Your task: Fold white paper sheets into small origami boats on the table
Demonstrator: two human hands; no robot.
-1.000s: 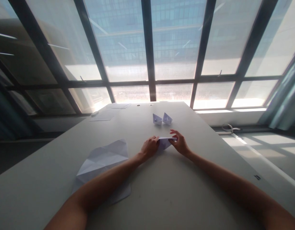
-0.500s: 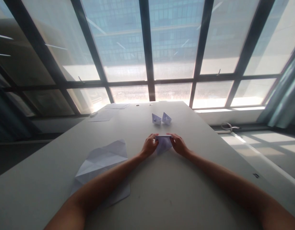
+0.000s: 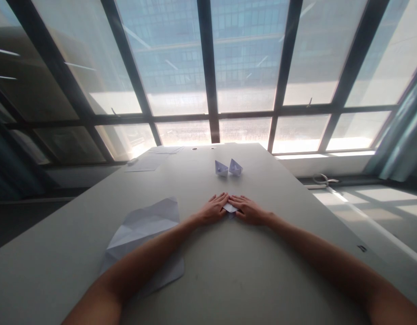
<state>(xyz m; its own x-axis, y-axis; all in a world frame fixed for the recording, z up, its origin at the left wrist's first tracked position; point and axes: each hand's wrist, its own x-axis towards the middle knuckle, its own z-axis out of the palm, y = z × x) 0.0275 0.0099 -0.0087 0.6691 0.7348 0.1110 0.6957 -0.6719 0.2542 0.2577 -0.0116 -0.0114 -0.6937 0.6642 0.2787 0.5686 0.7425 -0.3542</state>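
My left hand (image 3: pixel 213 208) and my right hand (image 3: pixel 248 210) lie flat side by side on a small folded white paper (image 3: pixel 229 207) in the middle of the grey table (image 3: pixel 255 280). Their fingers are stretched out and press the paper down; only a small corner of it shows between them. Two finished little paper boats (image 3: pixel 228 168) stand a short way beyond my hands. A creased, unfolded white sheet (image 3: pixel 145 230) lies to the left, partly under my left forearm.
Several flat white sheets (image 3: pixel 154 159) lie at the table's far left corner. Behind the table runs a wall of large windows with dark frames (image 3: pixel 208 67). A curtain (image 3: pixel 403 135) hangs at the right, and a low sill carries a cable (image 3: pixel 325 180).
Both hands held the folded paper up by its edges a second ago; now they have laid it flat on the table and press on it with open palms.
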